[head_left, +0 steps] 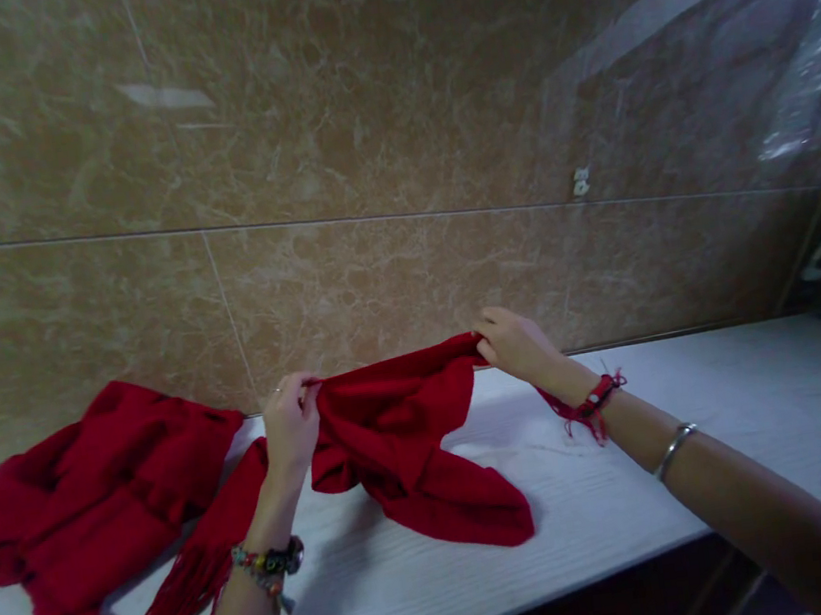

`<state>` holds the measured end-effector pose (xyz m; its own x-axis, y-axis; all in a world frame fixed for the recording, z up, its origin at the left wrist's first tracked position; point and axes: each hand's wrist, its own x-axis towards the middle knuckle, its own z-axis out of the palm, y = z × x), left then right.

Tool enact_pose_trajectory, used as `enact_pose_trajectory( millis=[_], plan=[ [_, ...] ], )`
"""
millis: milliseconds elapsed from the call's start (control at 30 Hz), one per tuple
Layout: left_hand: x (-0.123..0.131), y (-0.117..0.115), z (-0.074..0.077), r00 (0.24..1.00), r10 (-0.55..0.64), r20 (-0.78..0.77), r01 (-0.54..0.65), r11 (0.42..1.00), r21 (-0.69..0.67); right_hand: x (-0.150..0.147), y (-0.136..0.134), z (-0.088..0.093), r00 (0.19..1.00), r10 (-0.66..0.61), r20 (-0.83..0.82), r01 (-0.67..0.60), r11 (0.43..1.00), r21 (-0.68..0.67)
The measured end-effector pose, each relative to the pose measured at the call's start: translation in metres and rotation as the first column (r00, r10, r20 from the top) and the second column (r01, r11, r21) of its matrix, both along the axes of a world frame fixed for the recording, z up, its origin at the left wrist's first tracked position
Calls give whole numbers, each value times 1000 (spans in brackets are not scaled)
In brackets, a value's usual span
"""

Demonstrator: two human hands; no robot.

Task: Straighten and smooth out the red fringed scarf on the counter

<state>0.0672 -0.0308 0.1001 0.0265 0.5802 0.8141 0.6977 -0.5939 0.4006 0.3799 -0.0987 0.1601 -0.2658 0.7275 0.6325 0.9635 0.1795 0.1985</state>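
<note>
A red fringed scarf (405, 439) hangs between my two hands above a white counter (697, 411). My left hand (291, 429) pinches one end of its top edge and wears a beaded bracelet at the wrist. My right hand (517, 346) pinches the other end of that edge near the wall, with a red string band and a metal bangle on the arm. The lower part of the scarf droops onto the counter. A fringed end (189, 579) trails to the left below my left arm.
More red fabric (94, 490) lies bunched at the counter's left end against the wall. A glossy brown marble-tile wall (360, 153) rises right behind the counter. The counter's front edge runs along the bottom right, with a dark space below it.
</note>
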Motion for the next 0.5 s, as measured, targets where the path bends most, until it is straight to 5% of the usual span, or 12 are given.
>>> enact_pose_trajectory(
  millis=[133, 267, 367, 500],
  plan=[
    [-32, 24, -5, 963, 108, -248, -163, 964, -212, -1, -3, -38, 975, 197, -100, -211, 965, -157],
    [-20, -2, -17, 838, 134, -528, -316, 909, -271, 1, 12, -80, 907, 217, -362, -355, 857, -375],
    [23, -45, -38, 826, 57, -561, -186, 967, -175, 7, 28, -101, 786, 141, -602, -427, 828, -363],
    [51, -70, -74, 699, -280, -658, 21, 928, -372, 22, 40, -115, 613, 99, -784, -474, 840, -265]
  ],
)
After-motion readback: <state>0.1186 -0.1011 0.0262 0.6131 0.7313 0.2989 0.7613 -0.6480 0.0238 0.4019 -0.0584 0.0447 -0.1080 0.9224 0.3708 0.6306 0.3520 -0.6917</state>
